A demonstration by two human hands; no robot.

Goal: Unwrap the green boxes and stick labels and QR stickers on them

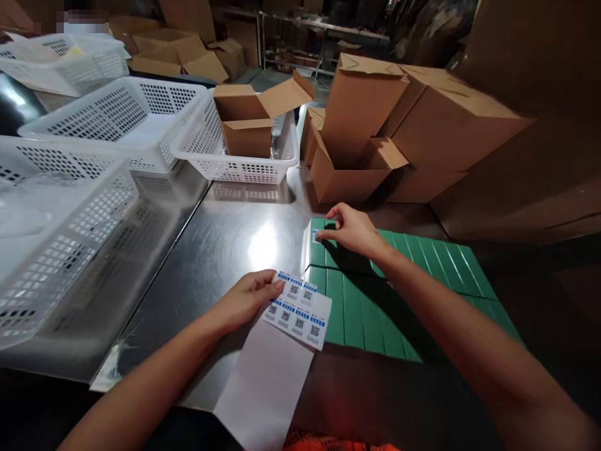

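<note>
My left hand (246,299) holds a white backing sheet (277,369) that carries several blue-topped QR-code stickers (297,310), thumb on the sheet's upper edge. My right hand (352,228) reaches forward and presses one small sticker (317,236) with its fingertips onto the far left corner of a row of flat green boxes (422,257). A second row of green boxes (370,313) lies nearer me, to the right of the sticker sheet. Both rows rest on a shiny steel table (225,244).
White perforated plastic baskets (70,238) (117,116) (244,166) stand along the left and back of the table, one holding an open cardboard box (246,119). More brown cardboard boxes (375,138) pile up at the back right. A large box (539,156) blocks the right side.
</note>
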